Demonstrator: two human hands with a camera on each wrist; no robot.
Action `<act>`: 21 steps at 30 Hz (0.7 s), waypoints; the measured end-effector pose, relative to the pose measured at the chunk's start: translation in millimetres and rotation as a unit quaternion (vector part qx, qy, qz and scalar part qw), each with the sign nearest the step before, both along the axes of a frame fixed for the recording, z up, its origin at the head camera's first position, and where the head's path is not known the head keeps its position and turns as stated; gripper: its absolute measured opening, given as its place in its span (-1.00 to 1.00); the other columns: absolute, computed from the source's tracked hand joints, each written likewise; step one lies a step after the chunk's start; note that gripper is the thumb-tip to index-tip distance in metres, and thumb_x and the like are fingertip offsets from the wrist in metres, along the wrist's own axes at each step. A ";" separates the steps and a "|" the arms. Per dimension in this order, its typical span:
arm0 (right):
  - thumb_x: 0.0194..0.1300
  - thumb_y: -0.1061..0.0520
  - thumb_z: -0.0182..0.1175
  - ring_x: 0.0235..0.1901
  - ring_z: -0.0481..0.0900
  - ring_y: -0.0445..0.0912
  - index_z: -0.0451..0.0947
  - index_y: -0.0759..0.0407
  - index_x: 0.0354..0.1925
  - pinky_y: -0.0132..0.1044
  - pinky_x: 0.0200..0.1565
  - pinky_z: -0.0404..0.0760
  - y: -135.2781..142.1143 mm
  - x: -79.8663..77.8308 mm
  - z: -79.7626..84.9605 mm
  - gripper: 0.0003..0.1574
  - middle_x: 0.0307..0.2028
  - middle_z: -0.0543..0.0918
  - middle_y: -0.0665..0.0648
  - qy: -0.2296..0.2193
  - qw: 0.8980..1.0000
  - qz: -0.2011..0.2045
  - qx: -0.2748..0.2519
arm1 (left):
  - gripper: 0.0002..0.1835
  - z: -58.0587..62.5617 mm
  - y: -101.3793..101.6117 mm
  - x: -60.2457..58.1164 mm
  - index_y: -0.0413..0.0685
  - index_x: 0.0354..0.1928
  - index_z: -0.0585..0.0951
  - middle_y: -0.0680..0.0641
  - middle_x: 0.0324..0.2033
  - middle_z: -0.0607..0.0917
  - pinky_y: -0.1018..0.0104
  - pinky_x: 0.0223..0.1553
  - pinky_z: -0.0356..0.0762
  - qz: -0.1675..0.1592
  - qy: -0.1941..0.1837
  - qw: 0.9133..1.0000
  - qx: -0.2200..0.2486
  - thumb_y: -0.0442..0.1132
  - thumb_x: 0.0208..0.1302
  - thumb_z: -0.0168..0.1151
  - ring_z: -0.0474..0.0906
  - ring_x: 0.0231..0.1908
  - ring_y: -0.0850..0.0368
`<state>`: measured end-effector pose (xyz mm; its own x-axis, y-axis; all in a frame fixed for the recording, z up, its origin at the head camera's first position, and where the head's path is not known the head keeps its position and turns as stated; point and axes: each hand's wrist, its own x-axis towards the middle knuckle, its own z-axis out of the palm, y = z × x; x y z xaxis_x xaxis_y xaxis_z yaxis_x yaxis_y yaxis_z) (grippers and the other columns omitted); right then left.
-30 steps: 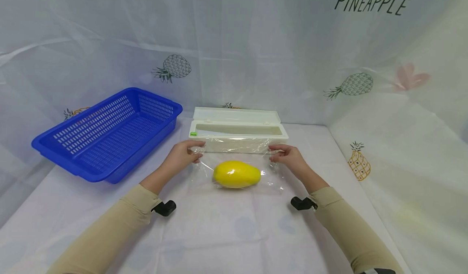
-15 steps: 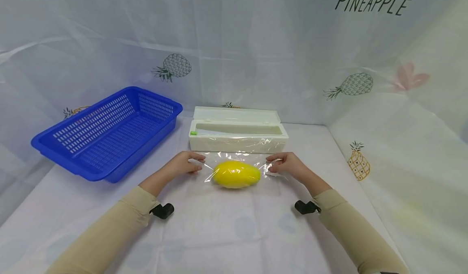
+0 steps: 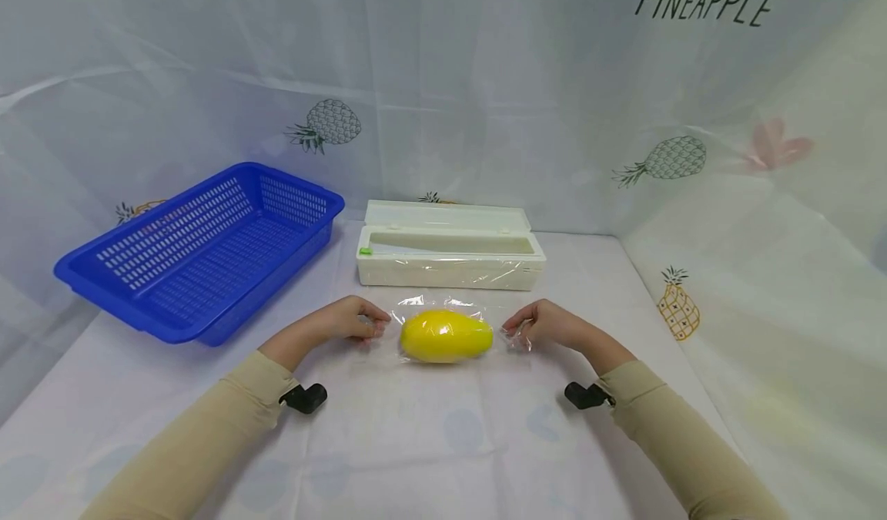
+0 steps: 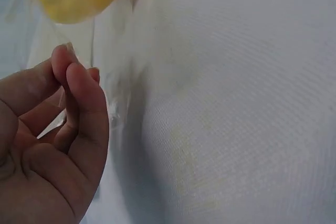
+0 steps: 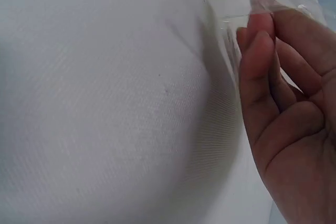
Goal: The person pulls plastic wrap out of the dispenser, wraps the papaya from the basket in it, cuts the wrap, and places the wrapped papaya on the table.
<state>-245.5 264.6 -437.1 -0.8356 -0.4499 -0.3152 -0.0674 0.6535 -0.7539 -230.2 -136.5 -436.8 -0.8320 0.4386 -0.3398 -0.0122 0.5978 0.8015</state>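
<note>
On the table (image 3: 430,443), the left hand (image 3: 343,321) and right hand (image 3: 543,325) each pinch an end of the clear film (image 3: 516,339) draped over the yellow mango (image 3: 446,336) lying between them. Behind stands the open white film box (image 3: 449,254), the blue basket (image 3: 201,250) to its left.

Basket (image 3: 201,250) left of box (image 3: 450,254), behind mango (image 3: 446,335)
</note>
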 end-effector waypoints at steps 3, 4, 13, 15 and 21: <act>0.07 0.33 0.36 -0.42 0.51 -0.08 0.70 0.25 -0.07 -0.30 -0.27 0.50 -1.4 1.6 -0.1 -0.62 -0.18 0.71 0.08 -0.014 1.000 0.021 0.010 | -0.67 0.3 0.1 2.1 -0.29 0.09 0.62 -0.02 -0.44 0.62 0.42 -0.46 0.46 -0.011 -0.012 1.000 0.001 -0.36 0.29 0.25 0.45 -0.56 0.19; 0.07 0.33 0.37 -0.43 0.51 -0.09 0.70 0.25 -0.07 -0.31 -0.30 0.51 -2.1 2.3 -0.3 -0.63 -0.20 0.71 0.07 -0.015 0.999 0.028 0.012 | -0.67 0.5 0.2 2.8 -0.29 0.08 0.63 -0.03 -0.45 0.62 0.42 -0.46 0.44 -0.015 -0.016 1.000 0.002 -0.36 0.30 0.25 0.45 -0.56 0.19; 0.14 0.37 0.30 -0.38 0.48 -0.08 0.65 0.27 -0.04 -0.36 -0.35 0.50 -3.9 10.5 3.4 -0.64 -0.27 0.64 0.05 0.019 0.995 0.092 0.021 | -0.69 0.5 2.0 4.8 -0.29 0.09 0.62 -0.05 -0.42 0.63 0.42 -0.44 0.41 -0.022 -0.036 0.999 0.022 -0.37 0.34 0.19 0.45 -0.53 0.18; 0.20 0.35 0.24 -0.29 0.49 -0.07 0.64 0.26 -0.02 -0.33 -0.27 0.51 -1.5 11.7 4.5 -0.66 -0.18 0.66 0.09 0.024 0.994 0.101 0.017 | -0.70 0.8 1.8 5.1 -0.30 0.09 0.62 -0.08 -0.41 0.63 0.42 -0.44 0.44 -0.018 -0.047 0.998 0.030 -0.41 0.35 0.16 0.45 -0.53 0.17; 0.32 0.30 -0.06 -0.06 0.47 0.07 0.60 0.19 0.11 -0.14 -0.09 0.48 9.8 13.7 10.9 -0.53 0.13 0.53 0.18 0.051 0.995 0.082 -0.024 | -0.68 1.5 2.6 5.6 -0.31 0.12 0.59 -0.11 -0.29 0.61 0.40 -0.40 0.47 -0.021 -0.059 0.997 0.037 -0.42 0.37 0.11 0.46 -0.50 0.16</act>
